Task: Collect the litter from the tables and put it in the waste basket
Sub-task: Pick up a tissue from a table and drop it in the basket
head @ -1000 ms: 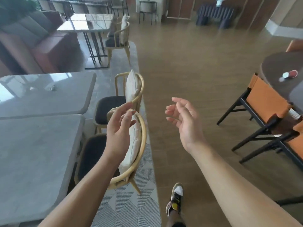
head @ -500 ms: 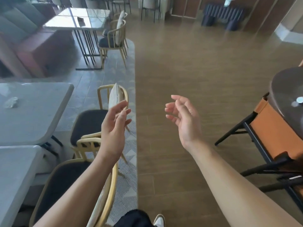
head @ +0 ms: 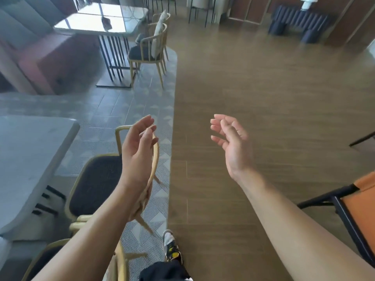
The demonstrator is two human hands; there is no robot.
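Observation:
My left hand (head: pixel 138 151) is raised in front of me, palm turned inward, fingers loosely apart and holding nothing. My right hand (head: pixel 231 142) is raised beside it over the wooden floor, fingers curled and apart, also holding nothing. A grey table (head: pixel 30 159) lies at the left with no litter visible on the part in view. A small dark object (head: pixel 107 22) sits on the glossy far table (head: pixel 97 23). No waste basket is in view.
A wooden chair with a dark seat (head: pixel 95 179) stands just under my left hand, another chair (head: pixel 46 258) at the bottom left. An orange chair (head: pixel 363 209) is at the right edge. My shoe (head: pixel 171 248) is on the floor. Far chairs (head: pixel 150 49) flank the glossy table.
The view has moved forward along the aisle and swung left. The near tables and chairs slid back and down; the round dark table at the right left the view. Both hands stay raised.

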